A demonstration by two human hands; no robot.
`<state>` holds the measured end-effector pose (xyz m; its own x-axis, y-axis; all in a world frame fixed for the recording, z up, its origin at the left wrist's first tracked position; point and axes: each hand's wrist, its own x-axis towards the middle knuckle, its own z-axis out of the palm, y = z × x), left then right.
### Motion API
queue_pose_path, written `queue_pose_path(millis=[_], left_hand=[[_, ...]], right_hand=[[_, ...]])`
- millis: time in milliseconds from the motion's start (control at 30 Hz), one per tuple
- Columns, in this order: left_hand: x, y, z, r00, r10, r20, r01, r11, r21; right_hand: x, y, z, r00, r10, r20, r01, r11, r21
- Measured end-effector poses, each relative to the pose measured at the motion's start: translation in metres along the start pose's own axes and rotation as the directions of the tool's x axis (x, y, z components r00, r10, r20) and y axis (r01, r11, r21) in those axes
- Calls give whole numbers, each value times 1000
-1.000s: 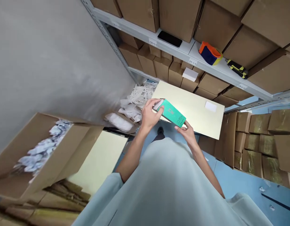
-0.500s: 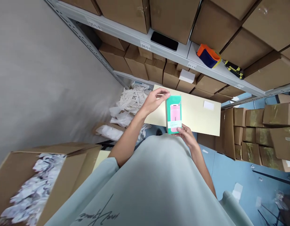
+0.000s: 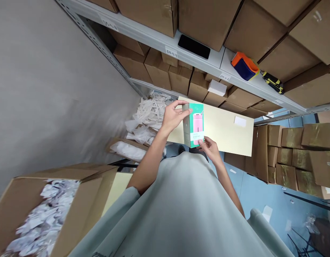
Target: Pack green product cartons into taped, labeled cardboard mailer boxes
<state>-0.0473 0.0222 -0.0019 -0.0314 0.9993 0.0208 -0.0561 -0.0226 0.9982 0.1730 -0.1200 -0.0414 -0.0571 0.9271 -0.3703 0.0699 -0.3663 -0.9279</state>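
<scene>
Box point(image 3: 197, 123) over the table's point(image 3: 226, 134) near edge: your left hand point(image 3: 171, 117) clamps fingers on its top, right hand point(image 3: 212, 150) its lower corner; squeeze lightly.

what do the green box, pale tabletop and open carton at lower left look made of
The green box looks like thin card, perhaps lightly coated: it has straight creased edges and a printed picture. The pale tabletop may be laminated board or painted metal; it looks smooth and evenly coloured. The open carton seems matt cardboard, judging by its plain brown walls and flap.
</scene>
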Motion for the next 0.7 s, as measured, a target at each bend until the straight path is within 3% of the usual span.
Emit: queue_pose_path(millis=[100,233,367,533,700], left_hand=[[4,-6,3,997,32,-67,-28,998,62],[0,-1,17,987,128,-99,-104,971,215],[-6,11,28,982,181,-61,-152,933,325],[-5,16,27,987,154,-38,-130,922,364],[2,10,16,996,80,50,-88,979,186]], right_hand=[[1,-6,6,975,-94,-203,50,976,-213],[-2,-7,19,953,-148,-264,70,957,-282],[-3,-3,30,942,-195,-274,145,971,-190],[0,1,31,952,-154,-265,127,985,-115],[1,3,7,972,-69,-223,85,994,64]])
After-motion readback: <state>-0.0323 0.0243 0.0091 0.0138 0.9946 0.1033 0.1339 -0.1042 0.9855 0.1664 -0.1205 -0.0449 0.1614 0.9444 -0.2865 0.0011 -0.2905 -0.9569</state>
